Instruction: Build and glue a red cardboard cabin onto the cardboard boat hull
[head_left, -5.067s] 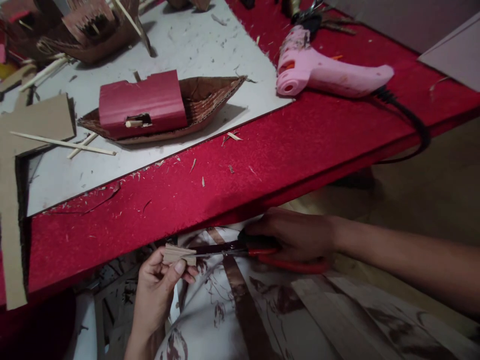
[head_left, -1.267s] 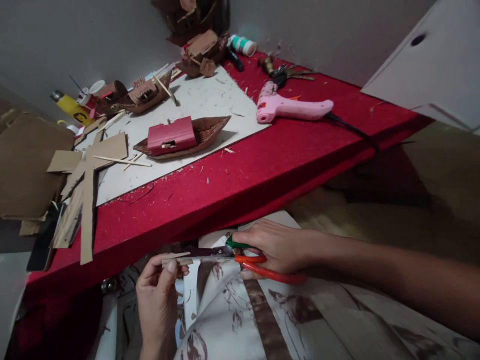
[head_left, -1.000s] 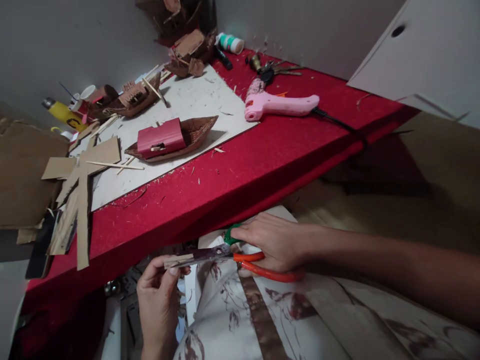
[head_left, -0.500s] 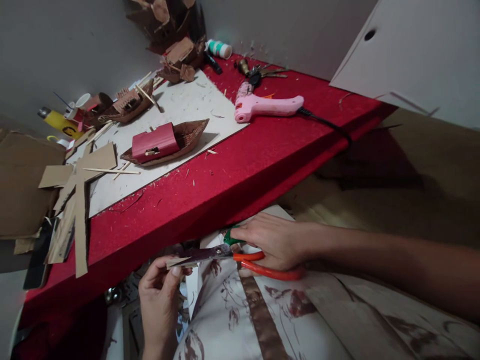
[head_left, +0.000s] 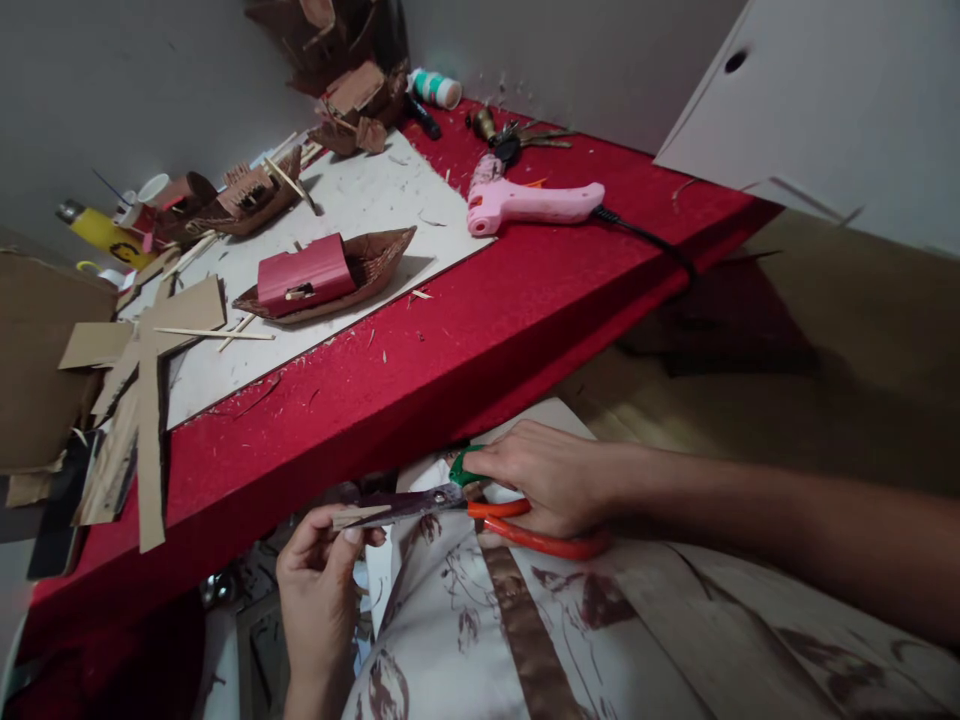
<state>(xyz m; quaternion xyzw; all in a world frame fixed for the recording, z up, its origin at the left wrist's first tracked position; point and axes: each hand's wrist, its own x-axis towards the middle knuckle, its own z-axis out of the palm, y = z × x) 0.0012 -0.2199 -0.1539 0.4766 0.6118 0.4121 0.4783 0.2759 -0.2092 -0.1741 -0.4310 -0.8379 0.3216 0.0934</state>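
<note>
My right hand (head_left: 536, 475) is wrapped round the green and orange handles of a pair of scissors (head_left: 431, 499), over my lap. The blades point left and lie against a small strip of cardboard (head_left: 361, 516). My left hand (head_left: 322, 570) pinches that strip between thumb and fingers. The blades look nearly closed; whether they have cut through the strip I cannot tell. On the table beyond stands a small brown model boat (head_left: 326, 275) with a red curved roof.
A pink glue gun (head_left: 525, 200) with a black cord lies on the red table (head_left: 480, 320). Cardboard strips (head_left: 152, 440), thin sticks and a dark phone (head_left: 64, 510) are at the left. More model boats (head_left: 255, 195), a yellow bottle (head_left: 105, 235) and keys (head_left: 536, 135) stand or lie farther back.
The scissor blades have closed further on the cardboard strip. Both hands have stayed nearly in place, while the view of the table has shifted slightly left and up.
</note>
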